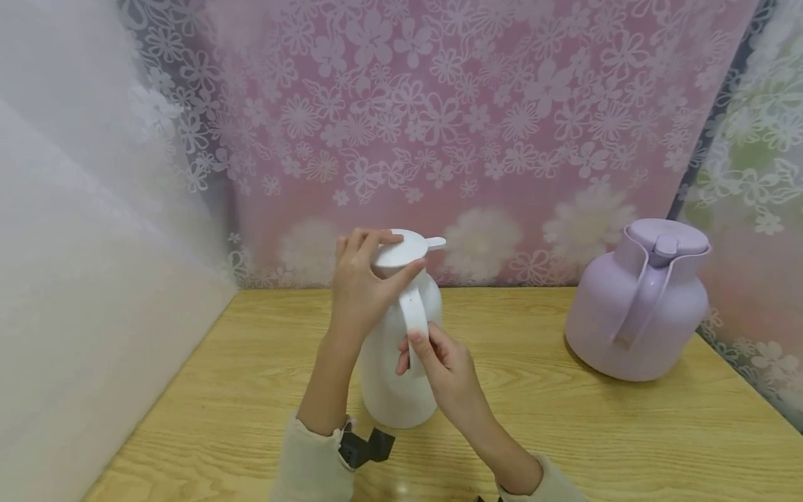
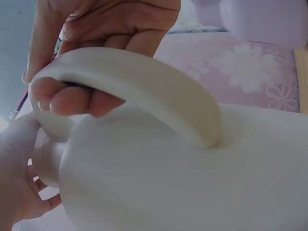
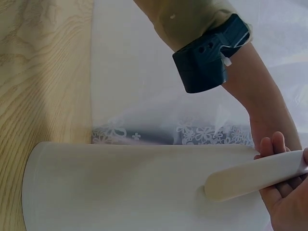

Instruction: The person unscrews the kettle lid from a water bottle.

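Observation:
A white thermos jug point(image 1: 392, 397) stands upright on the wooden table in the head view, its handle point(image 1: 413, 310) facing me. My left hand point(image 1: 357, 289) holds the round white lid point(image 1: 408, 247) from the left, fingers over the top and thumb along the near edge. A small tab juts out to the lid's right. Around the lower part of the handle, my right hand point(image 1: 450, 373) has its fingers curled, thumb on the outside. The left wrist view shows those fingertips point(image 2: 70, 100) under the handle arch. In the right wrist view the jug's body point(image 3: 120, 187) fills the bottom.
A lilac jug point(image 1: 633, 314) with a lid stands on the table point(image 1: 514, 432) at the right. Behind the table hangs a pink flowered sheet point(image 1: 426, 118), and a pale sheet point(image 1: 94, 244) borders the left side. Dark camera mounts point(image 1: 366, 447) sit at the wrists.

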Demonstrator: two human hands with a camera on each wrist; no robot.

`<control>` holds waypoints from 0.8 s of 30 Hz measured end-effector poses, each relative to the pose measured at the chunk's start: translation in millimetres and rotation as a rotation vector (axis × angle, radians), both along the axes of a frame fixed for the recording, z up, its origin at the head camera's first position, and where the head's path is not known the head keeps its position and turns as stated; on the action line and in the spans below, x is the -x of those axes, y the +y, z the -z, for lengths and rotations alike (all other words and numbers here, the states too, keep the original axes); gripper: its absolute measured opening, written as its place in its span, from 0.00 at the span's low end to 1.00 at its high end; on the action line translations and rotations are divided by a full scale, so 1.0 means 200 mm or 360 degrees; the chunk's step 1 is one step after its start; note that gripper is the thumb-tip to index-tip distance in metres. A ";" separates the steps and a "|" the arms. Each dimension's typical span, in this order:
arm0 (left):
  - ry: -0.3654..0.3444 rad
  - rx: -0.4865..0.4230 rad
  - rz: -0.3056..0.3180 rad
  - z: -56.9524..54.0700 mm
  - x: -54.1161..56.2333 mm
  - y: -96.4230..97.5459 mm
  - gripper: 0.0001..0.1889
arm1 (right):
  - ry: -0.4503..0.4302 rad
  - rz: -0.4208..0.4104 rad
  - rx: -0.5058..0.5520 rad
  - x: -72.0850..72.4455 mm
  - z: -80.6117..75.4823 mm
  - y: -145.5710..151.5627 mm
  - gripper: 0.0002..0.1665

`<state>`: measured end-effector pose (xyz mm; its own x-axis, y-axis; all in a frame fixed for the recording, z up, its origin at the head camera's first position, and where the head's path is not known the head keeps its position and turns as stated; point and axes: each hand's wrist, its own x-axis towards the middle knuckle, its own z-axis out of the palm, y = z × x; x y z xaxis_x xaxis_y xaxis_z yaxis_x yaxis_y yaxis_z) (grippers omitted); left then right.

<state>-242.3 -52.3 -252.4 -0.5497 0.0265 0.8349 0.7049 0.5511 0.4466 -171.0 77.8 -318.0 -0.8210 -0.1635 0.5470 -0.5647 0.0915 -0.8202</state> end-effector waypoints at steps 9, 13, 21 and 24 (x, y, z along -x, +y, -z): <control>0.0379 -0.0191 0.0592 0.08 0.08 -0.11 0.13 | -0.0020 -0.0003 -0.0007 0.00 0.00 0.01 0.13; 0.0499 -0.0181 0.0754 0.10 0.10 -0.13 0.14 | -0.0021 0.0001 -0.0011 0.00 0.00 0.01 0.13; 0.0560 -0.0160 0.0669 0.10 0.08 -0.10 0.12 | -0.0020 -0.0001 -0.0008 -0.01 -0.01 0.00 0.13; 0.0581 -0.0129 0.0556 0.10 0.07 -0.09 0.09 | -0.0026 0.0001 -0.0003 0.00 -0.01 0.00 0.13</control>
<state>-256.5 -70.5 -272.6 -0.1916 0.0838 0.9779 0.9589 0.2283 0.1683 -170.0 78.3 -316.5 -0.8300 -0.1637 0.5331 -0.5510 0.0934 -0.8292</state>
